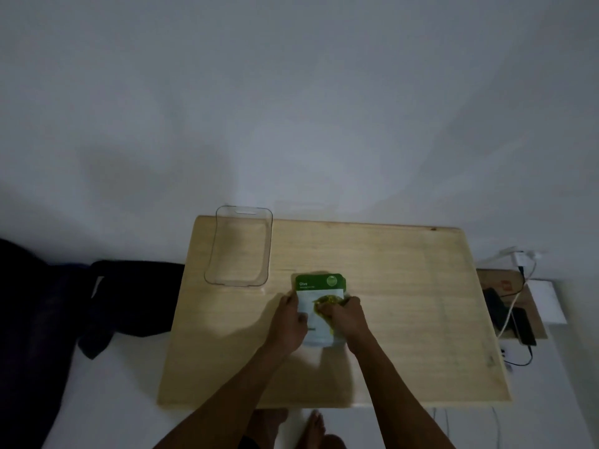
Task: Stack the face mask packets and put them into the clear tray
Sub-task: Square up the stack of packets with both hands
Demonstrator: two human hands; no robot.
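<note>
A stack of face mask packets (319, 288) lies on the wooden table (405, 303) near its middle; the top one is white with a green "Olive" band. My left hand (291, 322) grips the stack's left edge. My right hand (348, 314) grips its right side, fingers over the olive picture. How many packets lie beneath the top one I cannot tell. The clear tray (238, 246) stands with nothing in it at the table's far left corner, a short way up and left of the stack.
A dark bag (129, 296) lies on the floor left of the table. To the right are a cardboard box (505, 286), dark devices and white charging cables (515, 306). A white wall rises right behind the table.
</note>
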